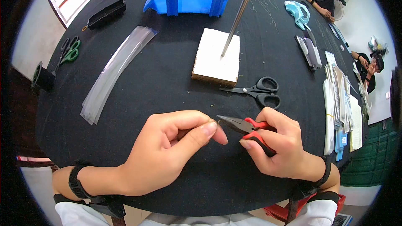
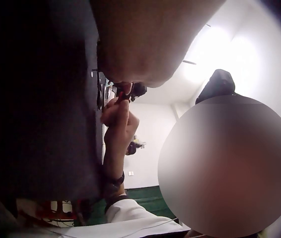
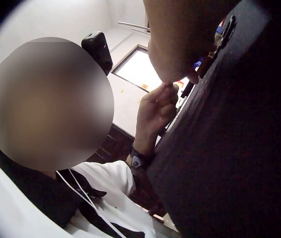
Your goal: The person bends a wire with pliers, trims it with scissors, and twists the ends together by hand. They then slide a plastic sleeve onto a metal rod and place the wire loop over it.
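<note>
My right hand point(image 1: 282, 146) grips a pair of needle-nose pliers point(image 1: 239, 124) by red and black handles, with the metal nose pointing left. Thumb and index finger of my left hand point(image 1: 163, 152) pinch a tiny thin piece point(image 1: 218, 121), mostly hidden by the fingertips; I cannot tell what it is. The pliers' tip is right beside those fingertips. Just beyond the hands lie black-handled scissors point(image 1: 268, 99). In the left wrist view the red handles show in the right hand point(image 2: 118, 119); the right wrist view shows the left hand point(image 3: 155, 111) with its fingers curled.
A white-topped block point(image 1: 213, 54) with an upright metal rod point(image 1: 238, 19) stands ahead. Behind it is a blue bin point(image 1: 197, 0). Clear plastic strips point(image 1: 119, 71) lie left; a stapler point(image 1: 310, 50) and paper bundles point(image 1: 341, 96) lie right. Two other people sit at the far right.
</note>
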`<state>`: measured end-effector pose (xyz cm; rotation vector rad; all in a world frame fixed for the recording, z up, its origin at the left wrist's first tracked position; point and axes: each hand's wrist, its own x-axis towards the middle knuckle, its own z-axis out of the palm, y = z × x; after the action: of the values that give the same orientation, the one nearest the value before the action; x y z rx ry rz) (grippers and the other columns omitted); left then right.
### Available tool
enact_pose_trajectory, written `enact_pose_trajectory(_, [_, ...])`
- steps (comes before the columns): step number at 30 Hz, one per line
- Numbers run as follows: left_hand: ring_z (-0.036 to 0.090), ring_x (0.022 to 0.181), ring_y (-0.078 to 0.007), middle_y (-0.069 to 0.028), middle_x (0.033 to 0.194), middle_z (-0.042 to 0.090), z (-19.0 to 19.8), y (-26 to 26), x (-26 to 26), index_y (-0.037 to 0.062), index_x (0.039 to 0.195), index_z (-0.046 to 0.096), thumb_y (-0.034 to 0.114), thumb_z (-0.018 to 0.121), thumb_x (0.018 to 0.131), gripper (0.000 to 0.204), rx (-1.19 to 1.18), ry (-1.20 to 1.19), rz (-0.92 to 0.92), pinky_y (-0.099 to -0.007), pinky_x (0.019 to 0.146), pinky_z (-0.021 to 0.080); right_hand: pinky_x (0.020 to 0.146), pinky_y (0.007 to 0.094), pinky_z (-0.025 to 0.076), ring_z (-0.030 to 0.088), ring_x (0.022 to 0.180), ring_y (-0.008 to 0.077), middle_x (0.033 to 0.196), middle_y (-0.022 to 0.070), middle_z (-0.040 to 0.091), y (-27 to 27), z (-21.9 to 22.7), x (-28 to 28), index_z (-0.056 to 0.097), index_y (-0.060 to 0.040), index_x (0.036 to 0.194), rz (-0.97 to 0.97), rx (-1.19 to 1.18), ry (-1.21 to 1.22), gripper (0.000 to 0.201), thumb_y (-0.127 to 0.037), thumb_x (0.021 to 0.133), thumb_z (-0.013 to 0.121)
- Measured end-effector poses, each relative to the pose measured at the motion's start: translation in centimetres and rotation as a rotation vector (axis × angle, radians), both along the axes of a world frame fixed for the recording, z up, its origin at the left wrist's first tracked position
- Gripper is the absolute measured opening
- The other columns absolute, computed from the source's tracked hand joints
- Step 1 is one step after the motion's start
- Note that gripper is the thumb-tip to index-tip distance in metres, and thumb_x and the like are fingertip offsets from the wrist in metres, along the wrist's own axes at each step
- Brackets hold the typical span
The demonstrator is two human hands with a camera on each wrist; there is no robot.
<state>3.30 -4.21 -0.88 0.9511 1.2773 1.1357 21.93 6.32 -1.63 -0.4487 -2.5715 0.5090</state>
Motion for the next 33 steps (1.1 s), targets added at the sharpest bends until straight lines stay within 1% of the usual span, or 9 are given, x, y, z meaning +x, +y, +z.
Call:
enact_pose_trajectory(5, [0.03,0.045,-0.0003,0.0043,0.058,0.042,-0.09,-0.03,0.14,-0.0018,0.084,0.061,0.021,0.049,0.091,0.027,-0.04,-0.045,0.006,-0.0174,0.04,0.019,0.04,0.0283,0.038,0.047,0.047,0.0178,0.062,0.0065,0.045,-0.06,-0.23,0.04,0.059,-0.0023,0.061,-0.005,-0.052,-0.019,0.021,-0.017,0.068,0.072])
enact_pose_trajectory(18, [0.031,0.045,-0.0007,0.0041,0.057,0.043,-0.51,-0.19,0.21,-0.0009,0.083,0.061,0.02,0.049,0.091,0.026,-0.085,-0.101,-0.002,-0.0175,0.04,0.02,0.04,0.0292,0.036,0.046,0.046,0.0183,0.06,0.0067,0.044,-0.08,-0.27,0.08,0.059,-0.0018,0.061,-0.01,-0.094,-0.052,0.021,-0.017,0.069,0.071])
enact_pose_trajectory(23, [0.031,0.044,-0.0005,0.0044,0.057,0.042,-0.76,-0.2,0.47,-0.0009,0.084,0.061,0.02,0.048,0.091,0.026,-0.049,-0.098,0.015,-0.0173,0.04,0.021,0.04,0.0294,0.036,0.045,0.045,0.0185,0.059,0.0064,0.044,-0.12,-0.06,0.05,0.06,-0.0016,0.062,-0.033,-0.156,-0.088,0.021,-0.018,0.07,0.071])
enact_pose_trajectory(24, [0.031,0.044,-0.0004,0.0045,0.057,0.042,-0.81,-0.17,0.48,-0.0009,0.085,0.061,0.02,0.048,0.091,0.026,-0.042,-0.093,0.023,-0.0172,0.039,0.021,0.04,0.0293,0.036,0.045,0.045,0.0184,0.059,0.0065,0.044,0.03,-0.11,0.03,0.06,-0.0014,0.062,-0.019,-0.139,-0.072,0.021,-0.018,0.071,0.071])
enact_pose_trajectory(26, [0.032,0.045,-0.0002,0.0036,0.059,0.046,-0.77,0.01,0.37,-0.001,0.087,0.062,0.018,0.05,0.09,0.022,-0.082,-0.088,0.072,-0.0169,0.039,0.021,0.041,0.0292,0.036,0.044,0.044,0.0181,0.059,0.0067,0.044,0.38,-0.27,0.03,0.061,-0.0011,0.063,0.008,-0.107,-0.038,0.021,-0.018,0.071,0.071])
enact_pose_trajectory(30, [0.037,0.047,0.0003,0.0009,0.067,0.054,-0.54,0.48,0.36,-0.001,0.09,0.062,0.012,0.058,0.085,0.014,-0.07,-0.093,0.245,-0.016,0.039,0.024,0.041,0.0285,0.035,0.045,0.044,0.017,0.06,0.007,0.047,0.01,-0.05,0.02,0.063,-0.0004,0.067,-0.009,-0.184,-0.03,0.019,-0.017,0.072,0.07])
enact_pose_trajectory(33, [0.041,0.049,0.0005,-0.0006,0.071,0.058,-0.63,0.51,0.13,-0.001,0.09,0.062,0.007,0.063,0.081,0.012,-0.017,0.002,0.231,-0.0155,0.04,0.026,0.041,0.0279,0.035,0.045,0.045,0.0163,0.061,0.0072,0.049,-0.24,0.03,-0.06,0.064,-0.0001,0.069,-0.023,-0.24,-0.026,0.019,-0.017,0.073,0.07])
